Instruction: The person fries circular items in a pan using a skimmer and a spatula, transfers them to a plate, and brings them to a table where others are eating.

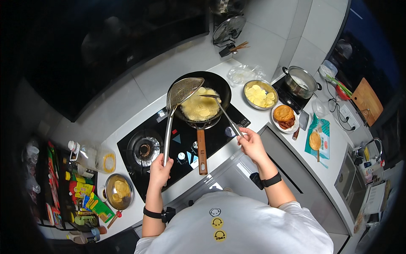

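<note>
My left hand [161, 170] grips the long metal handle of a wire mesh strainer [184, 90]. The strainer's basket is above the left side of a black wok [225, 89]. My right hand [252, 144] holds a metal spatula [226, 116], its blade at the food in the wok. Pale potato slices [203, 109] lie in bubbling yellow oil there. The wok sits on the right burner of a black glass gas hob [173, 149], and its wooden handle [201, 152] points towards me, between my two hands.
To the right are a steel bowl of raw slices [260, 94], a plate with fried food [285, 119], a cleaver [303, 122] and a steel pot [299, 84]. On the left stand a bowl of cooked slices [120, 191], a plastic oil jug [92, 157] and several seasoning packets [81, 189].
</note>
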The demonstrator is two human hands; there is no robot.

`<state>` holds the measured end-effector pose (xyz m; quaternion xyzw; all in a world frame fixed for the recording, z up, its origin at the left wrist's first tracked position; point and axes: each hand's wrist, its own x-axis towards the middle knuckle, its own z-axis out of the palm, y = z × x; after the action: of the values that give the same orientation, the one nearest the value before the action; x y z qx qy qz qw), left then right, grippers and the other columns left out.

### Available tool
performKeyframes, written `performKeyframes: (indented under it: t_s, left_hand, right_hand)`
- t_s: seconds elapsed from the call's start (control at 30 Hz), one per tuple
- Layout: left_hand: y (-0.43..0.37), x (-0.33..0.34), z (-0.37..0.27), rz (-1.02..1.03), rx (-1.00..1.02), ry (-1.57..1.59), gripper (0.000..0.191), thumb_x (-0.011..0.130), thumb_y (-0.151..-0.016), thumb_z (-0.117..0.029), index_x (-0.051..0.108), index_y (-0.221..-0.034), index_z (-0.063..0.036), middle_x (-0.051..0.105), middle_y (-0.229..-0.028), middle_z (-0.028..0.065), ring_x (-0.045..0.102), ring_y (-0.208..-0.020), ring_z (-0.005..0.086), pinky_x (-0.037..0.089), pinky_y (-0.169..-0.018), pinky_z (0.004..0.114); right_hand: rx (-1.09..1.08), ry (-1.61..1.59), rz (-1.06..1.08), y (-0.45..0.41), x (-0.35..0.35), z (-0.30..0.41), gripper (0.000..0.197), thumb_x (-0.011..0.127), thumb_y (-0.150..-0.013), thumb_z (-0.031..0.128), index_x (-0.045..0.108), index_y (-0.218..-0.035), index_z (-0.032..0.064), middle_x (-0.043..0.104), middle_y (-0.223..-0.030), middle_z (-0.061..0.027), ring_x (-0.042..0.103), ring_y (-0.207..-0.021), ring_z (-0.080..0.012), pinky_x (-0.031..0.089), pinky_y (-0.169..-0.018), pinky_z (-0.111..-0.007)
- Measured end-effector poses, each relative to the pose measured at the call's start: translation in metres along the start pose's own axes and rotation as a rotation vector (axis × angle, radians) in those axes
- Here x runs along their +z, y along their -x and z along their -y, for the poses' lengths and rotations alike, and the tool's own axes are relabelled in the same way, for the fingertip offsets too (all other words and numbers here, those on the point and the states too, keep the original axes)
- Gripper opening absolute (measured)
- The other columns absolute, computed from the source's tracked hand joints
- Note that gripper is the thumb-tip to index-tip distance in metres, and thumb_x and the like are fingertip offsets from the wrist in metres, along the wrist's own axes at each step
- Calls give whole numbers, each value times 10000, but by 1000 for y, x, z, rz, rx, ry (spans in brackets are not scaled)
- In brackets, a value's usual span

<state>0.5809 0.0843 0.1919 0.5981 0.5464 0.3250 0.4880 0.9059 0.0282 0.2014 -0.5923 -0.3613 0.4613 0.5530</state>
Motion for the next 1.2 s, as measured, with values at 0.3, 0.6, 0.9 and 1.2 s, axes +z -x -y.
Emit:
performKeyframes:
  t_s: [0.3, 0.6, 0.9, 1.2]
  left_hand:
    - [7, -49, 52, -124, 255, -434, 228, 611, -845, -156, 548, -707, 14, 470, -504, 23, 415, -429, 75, 332, -407, 262]
    - [3, -96, 107, -165, 320, -528, 248, 647, -782, -200, 544, -732, 20, 498, -578, 193, 510, -510, 348, 403, -491, 367]
    - [-42, -141, 178, 12, 271, -457, 174, 623, -811, -171, 564, -839, -11, 492, -652, 82, 468, -602, 180, 389, -573, 298]
    - [-79, -153, 194, 252, 118, -191, 109, 610, -851, -111, 613, -910, -20, 519, -723, -49, 446, -676, 60, 378, -620, 225]
  right_hand:
    - [-361, 781, -100, 18, -21, -3, 407, 626, -749, 73, 580, -1150, 20, 639, -866, -217, 636, -755, -313, 489, -699, -345]
    - [-380, 769, -124, 24, -15, -9, 392, 620, -773, 43, 585, -1162, 10, 646, -1018, -207, 652, -857, -273, 490, -773, -318]
    - [-353, 660, -140, 29, 1, -31, 395, 600, -794, 33, 574, -1186, -6, 634, -822, -110, 552, -725, -110, 450, -676, -244]
    - [-236, 665, -117, 40, 25, -20, 402, 585, -847, 29, 514, -1236, -45, 601, -1078, -80, 551, -937, -107, 428, -834, -225]
